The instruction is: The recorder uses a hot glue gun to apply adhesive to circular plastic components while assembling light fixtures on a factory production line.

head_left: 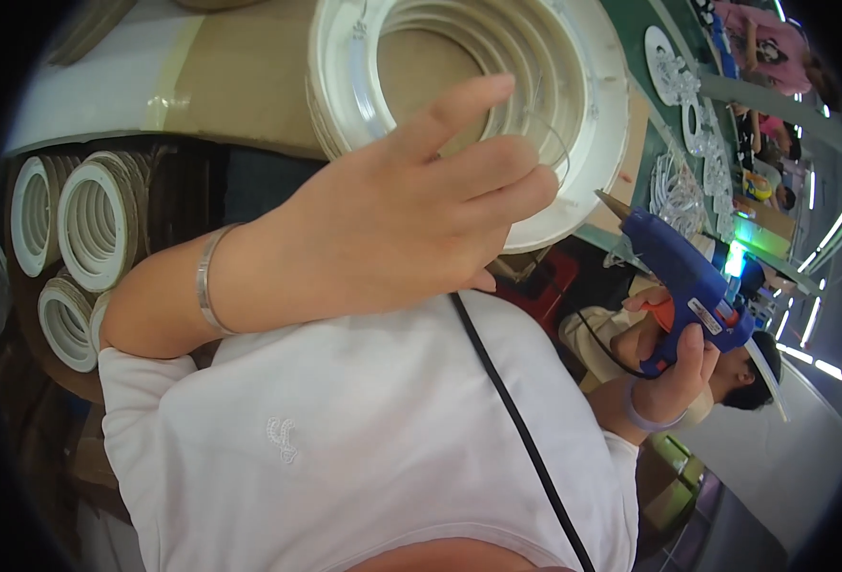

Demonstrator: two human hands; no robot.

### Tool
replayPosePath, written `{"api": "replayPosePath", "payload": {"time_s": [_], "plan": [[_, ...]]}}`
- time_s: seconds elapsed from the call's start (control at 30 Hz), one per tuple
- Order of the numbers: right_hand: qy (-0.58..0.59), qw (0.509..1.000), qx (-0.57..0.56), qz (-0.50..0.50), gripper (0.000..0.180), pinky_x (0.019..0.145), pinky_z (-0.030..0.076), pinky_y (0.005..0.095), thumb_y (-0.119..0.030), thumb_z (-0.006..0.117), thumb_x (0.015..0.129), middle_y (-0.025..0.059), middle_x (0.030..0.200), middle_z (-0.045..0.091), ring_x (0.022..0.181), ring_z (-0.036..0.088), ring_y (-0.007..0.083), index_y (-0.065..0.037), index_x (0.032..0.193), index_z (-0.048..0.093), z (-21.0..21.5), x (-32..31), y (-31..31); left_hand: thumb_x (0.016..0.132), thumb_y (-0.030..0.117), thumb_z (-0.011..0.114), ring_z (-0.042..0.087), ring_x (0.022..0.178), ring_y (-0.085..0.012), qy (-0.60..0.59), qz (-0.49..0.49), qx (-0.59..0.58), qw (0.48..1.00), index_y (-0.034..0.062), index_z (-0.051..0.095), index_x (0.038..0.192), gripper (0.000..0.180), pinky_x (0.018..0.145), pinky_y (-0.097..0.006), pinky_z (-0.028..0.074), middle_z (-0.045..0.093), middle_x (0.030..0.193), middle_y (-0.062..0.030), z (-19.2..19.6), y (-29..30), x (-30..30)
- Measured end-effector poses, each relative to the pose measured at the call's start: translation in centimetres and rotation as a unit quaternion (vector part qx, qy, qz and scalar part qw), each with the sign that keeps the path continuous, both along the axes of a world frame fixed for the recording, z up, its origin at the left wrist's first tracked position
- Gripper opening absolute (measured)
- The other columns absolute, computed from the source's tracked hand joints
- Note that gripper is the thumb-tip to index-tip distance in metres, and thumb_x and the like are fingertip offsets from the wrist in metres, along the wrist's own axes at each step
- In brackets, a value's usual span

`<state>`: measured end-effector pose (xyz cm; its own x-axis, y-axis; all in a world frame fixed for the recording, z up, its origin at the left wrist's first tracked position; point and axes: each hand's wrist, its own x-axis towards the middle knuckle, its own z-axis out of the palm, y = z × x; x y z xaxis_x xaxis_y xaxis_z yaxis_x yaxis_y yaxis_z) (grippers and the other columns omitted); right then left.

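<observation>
My left hand [411, 210] is in front of a stack of white rings [583, 191], its index finger stretched out and the other fingers curled. A thin clear strand [559, 143] curves by the curled fingertips; whatever they pinch is hidden. My right hand [678, 381] grips a blue glue gun [678, 272] with an orange trigger, and a clear glue stick [769, 381] pokes out of its back. The gun's nozzle [612, 203] points at the rings' outer edge, a small distance from it.
More stacked white rings [92, 224] stand at the left. Cardboard [249, 76] with tape lies beneath the near stack. Clear plastic parts [678, 200] are on the green table [636, 67] at the right. A black cord [516, 410] crosses my shirt. Other people are farther right.
</observation>
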<state>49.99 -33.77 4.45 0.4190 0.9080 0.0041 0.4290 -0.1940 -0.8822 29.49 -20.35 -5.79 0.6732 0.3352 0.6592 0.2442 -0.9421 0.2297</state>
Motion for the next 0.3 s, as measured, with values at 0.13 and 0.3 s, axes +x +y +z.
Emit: {"api": "replayPosePath", "payload": {"time_s": [0.13,0.3], "plan": [[0.015,0.991,0.126,-0.030,0.044,0.037,0.032,0.0186,-0.028,0.043,0.083,0.0241,0.084,0.057,0.045,0.045,0.0117,0.012,0.100,0.046,-1.5,-0.7,1.2,0.060,0.014,0.065,0.049,0.077,-0.0189,-0.052,-0.055,-0.064,0.995,0.0047,0.058,0.087,0.029,0.087,-0.041,0.038,0.054,0.085,-0.0015,1.1,0.3,-1.6],[0.060,0.988,0.138,-0.014,0.053,0.040,0.037,0.0184,-0.039,0.046,0.081,0.0249,0.083,0.057,0.052,0.054,0.0215,0.011,0.100,0.047,-1.5,-0.3,0.6,0.074,0.009,0.059,0.045,0.058,-0.0228,-0.060,0.222,-0.203,0.952,0.0116,0.046,0.121,0.048,0.057,-0.036,0.037,0.056,0.075,-0.0082,2.0,3.0,-6.7]]}}
